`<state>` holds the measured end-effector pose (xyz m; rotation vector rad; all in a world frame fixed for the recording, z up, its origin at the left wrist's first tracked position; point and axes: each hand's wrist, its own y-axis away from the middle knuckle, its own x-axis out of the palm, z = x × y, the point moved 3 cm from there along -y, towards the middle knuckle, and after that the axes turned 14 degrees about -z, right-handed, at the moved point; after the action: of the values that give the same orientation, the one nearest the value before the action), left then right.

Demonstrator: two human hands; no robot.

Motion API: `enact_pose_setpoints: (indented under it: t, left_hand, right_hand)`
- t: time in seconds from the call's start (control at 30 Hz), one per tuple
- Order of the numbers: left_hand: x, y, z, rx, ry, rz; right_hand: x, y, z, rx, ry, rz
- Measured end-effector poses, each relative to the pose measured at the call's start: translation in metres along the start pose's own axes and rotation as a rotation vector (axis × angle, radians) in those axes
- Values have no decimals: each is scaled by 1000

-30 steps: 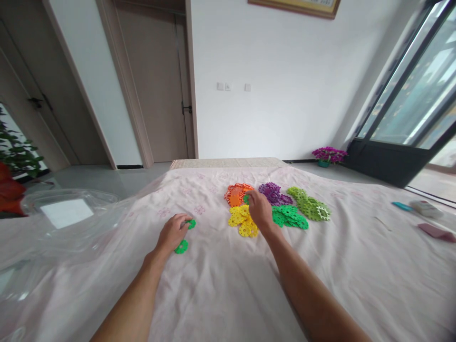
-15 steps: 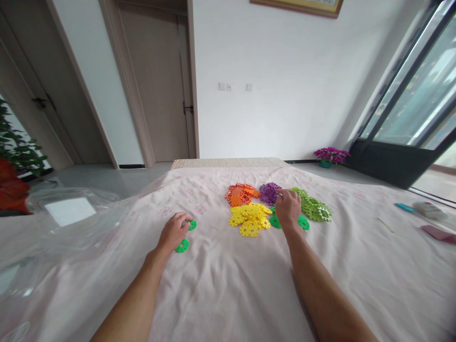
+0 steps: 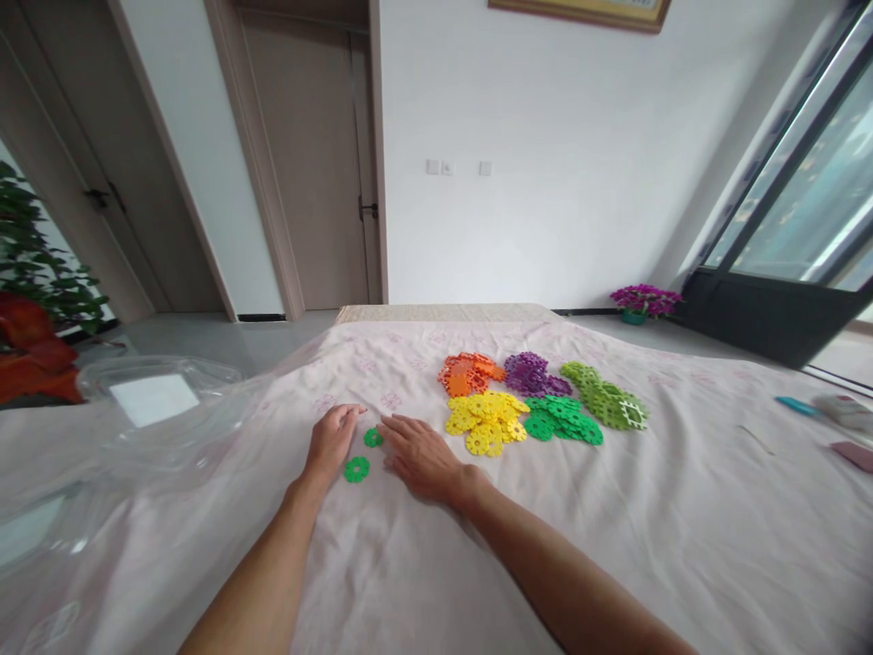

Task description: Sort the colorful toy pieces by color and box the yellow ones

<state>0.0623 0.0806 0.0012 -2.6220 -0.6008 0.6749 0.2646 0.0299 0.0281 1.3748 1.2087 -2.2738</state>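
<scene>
Two green notched plastic discs lie on the cloth at front left: the farther green disc [image 3: 373, 438] between my hands, and the nearer green disc [image 3: 356, 469] just in front of it. My left hand [image 3: 332, 440] rests on the cloth left of them, fingers loosely stretched out, holding nothing visible. From the right, my right hand [image 3: 423, 458] lies low and flat, fingertips at the farther disc's right edge; whether they touch it I cannot tell. Beyond it are piles of yellow discs [image 3: 486, 420] and green discs [image 3: 560, 418].
Orange pieces [image 3: 467, 373], purple pieces [image 3: 532, 373] and light-green pieces [image 3: 604, 398] form piles farther back. Clear plastic containers [image 3: 225, 387] stand at left. A blue item [image 3: 797, 406] and a pink item [image 3: 852, 457] lie at far right on the pale cloth [image 3: 655, 528].
My right hand has moved left from the green pile to the farther loose disc. My left hand has drawn slightly away from that disc, and the view has shifted a little.
</scene>
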Motion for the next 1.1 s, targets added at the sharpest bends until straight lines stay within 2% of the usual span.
enact_pose_setpoints:
  t: [0.1, 0.3, 0.57, 0.73, 0.83, 0.97, 1.1]
  left_hand:
    - [1, -1, 0, 30, -38, 6]
    - [3, -1, 1, 51, -95, 33]
    - [2, -1, 1, 35, -104, 31]
    - [1, 0, -2, 30, -107, 39]
    - [1, 1, -2, 23, -112, 43]
    - [1, 1, 0, 23, -112, 54]
    - [3, 1, 2, 51, -115, 66]
  right_hand:
    - [6, -2, 4, -34, -3, 40]
    - [1, -6, 2, -67, -53, 44]
    - [7, -7, 5, 3, 85, 13]
    - [6, -2, -4, 84, 115, -19]
    - [-9, 2, -19, 212, 134, -112]
    - [-44, 7, -52, 361, 194, -281]
    - [-89, 22, -99, 642, 305, -478]
